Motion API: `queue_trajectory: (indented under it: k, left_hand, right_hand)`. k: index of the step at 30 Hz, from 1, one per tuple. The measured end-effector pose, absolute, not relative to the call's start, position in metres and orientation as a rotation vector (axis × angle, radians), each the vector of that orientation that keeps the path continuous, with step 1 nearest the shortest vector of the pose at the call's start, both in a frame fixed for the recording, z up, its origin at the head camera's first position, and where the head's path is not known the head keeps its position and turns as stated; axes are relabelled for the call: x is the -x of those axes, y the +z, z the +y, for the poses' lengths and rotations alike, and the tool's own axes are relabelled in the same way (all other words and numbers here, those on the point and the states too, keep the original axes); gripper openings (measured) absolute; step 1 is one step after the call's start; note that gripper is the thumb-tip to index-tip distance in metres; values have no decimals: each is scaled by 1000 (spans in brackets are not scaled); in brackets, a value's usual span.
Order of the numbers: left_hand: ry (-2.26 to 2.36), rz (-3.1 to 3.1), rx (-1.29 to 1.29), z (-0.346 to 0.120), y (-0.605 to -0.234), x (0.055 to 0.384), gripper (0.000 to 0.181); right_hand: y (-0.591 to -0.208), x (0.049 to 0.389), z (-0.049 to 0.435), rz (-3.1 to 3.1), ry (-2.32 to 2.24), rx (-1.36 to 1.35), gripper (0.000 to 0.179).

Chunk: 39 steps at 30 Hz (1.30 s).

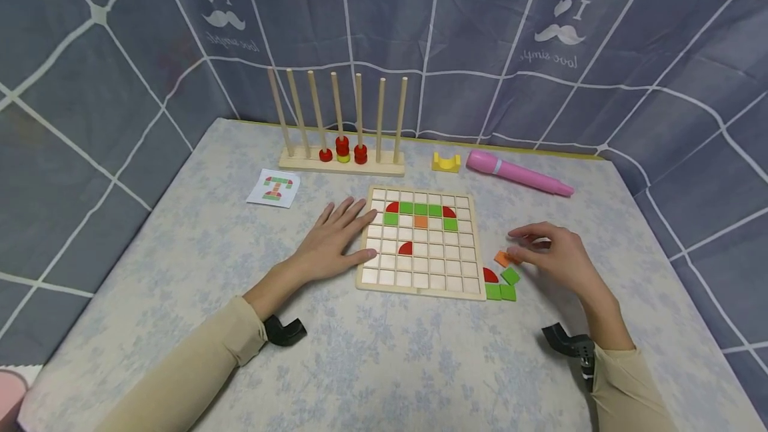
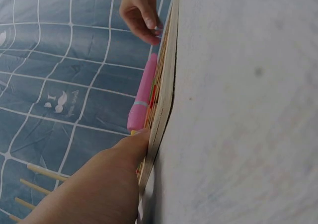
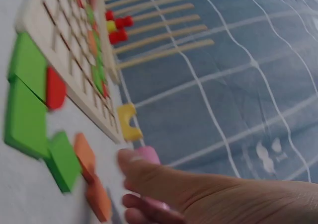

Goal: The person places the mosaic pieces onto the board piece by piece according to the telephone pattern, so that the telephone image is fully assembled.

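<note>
A wooden grid board (image 1: 436, 265) lies flat on the table. Set in its cells are green square tiles (image 1: 421, 209), an orange square tile (image 1: 421, 222) and red quarter-round tiles (image 1: 405, 248). My left hand (image 1: 331, 240) rests palm down at the board's left edge, fingers spread, thumb and fingertips over the rim. To the right of the board, my right hand (image 1: 555, 255) hovers with bent fingers and a gap between thumb and forefinger, nothing held. Loose orange tiles (image 3: 99, 200) lie just below its thumb, beside loose green tiles (image 1: 508, 293) and a red quarter-round (image 1: 490, 275).
Behind the board stands a wooden peg rack (image 1: 342, 164) with red and yellow beads. A yellow notched block (image 1: 447, 163) and a pink pen-like stick (image 1: 519, 173) lie at the back right. A pattern card (image 1: 274, 188) is at the left. Grid-patterned curtains enclose the table.
</note>
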<state>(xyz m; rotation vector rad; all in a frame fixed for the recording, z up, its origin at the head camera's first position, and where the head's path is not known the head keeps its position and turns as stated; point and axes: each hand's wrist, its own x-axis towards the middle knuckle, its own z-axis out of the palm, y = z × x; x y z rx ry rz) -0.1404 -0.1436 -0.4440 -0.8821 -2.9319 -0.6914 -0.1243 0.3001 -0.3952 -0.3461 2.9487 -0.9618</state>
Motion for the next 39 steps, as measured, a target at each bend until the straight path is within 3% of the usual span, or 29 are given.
queue_trajectory:
  k: [26,32,39]
  left_hand:
    - [-680,-2928,897,-147,-443,141,81]
    - [-686,-2908,910,-145,-444,143,79]
    - [-684,-2925,897,-144,-444,142,82]
  right_hand:
    - [-403,129,311,2862,-934,311,29]
    - [-399,130,312,2842,-979,362,20]
    - [-391,145,272,2849,-1062,487,12]
